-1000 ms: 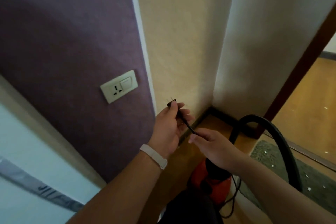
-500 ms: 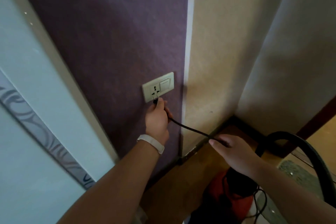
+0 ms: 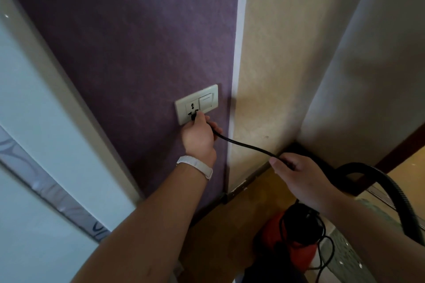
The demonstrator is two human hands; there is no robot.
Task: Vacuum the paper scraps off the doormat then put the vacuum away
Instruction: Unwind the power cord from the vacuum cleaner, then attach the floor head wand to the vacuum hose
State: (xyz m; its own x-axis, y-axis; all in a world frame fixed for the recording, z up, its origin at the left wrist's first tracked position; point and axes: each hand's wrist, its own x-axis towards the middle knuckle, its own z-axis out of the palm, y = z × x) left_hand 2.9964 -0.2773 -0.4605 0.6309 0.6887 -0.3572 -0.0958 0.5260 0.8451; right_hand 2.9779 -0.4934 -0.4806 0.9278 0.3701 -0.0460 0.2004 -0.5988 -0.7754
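Two hands on the cord

My left hand [image 3: 199,139] pinches the plug [image 3: 193,116] at the wall socket [image 3: 184,108]; my right hand [image 3: 299,176] grips the cord [image 3: 243,143]. I should push straight. Vacuum [image 3: 289,236] stands on the floor, below my right arm.

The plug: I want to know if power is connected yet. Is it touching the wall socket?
Touching. The head view shows the plug, pinched by the left hand, pressed against the wall socket; whether fully inserted cannot be told.
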